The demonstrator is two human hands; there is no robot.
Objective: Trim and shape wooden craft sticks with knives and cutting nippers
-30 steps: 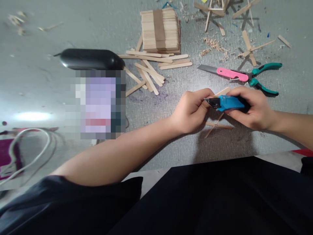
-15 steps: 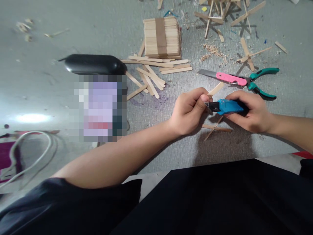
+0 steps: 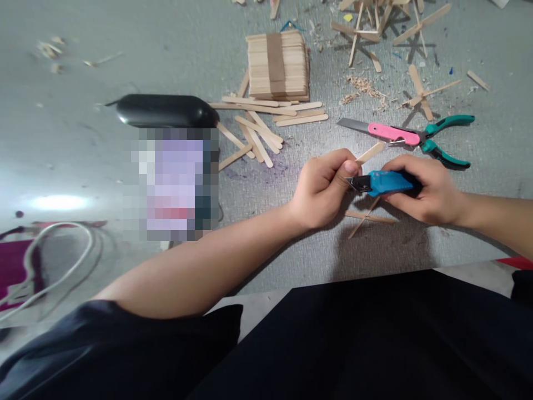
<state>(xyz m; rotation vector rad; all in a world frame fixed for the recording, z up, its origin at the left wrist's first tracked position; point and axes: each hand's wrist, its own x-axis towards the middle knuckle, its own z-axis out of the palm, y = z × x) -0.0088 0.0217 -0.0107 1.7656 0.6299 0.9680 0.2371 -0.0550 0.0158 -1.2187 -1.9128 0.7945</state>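
Observation:
A flat wooden craft stick (image 3: 372, 152) is pinched in my left hand (image 3: 322, 189), its rounded end pointing up and to the right. My right hand (image 3: 431, 189) is wrapped round a blue and black utility knife (image 3: 389, 183). The knife's pointed blade (image 3: 353, 182) lies against or very near my left thumb and the stick; exact contact is hard to make out. Below the knife, a small crossed pair of wooden sticks (image 3: 366, 217) rests on the table.
Beyond my hands lie a pink-handled blade (image 3: 393, 133) and green-handled pliers (image 3: 452, 121). A banded bundle of craft sticks (image 3: 258, 66) stands behind loose sticks (image 3: 260, 133). Wood shavings (image 3: 364, 89), crossed stick pieces (image 3: 422, 94) and a black case (image 3: 166, 110) are also around.
The knife has shifted slightly left against my left thumb. Both hands keep their grips, and the view has moved a little.

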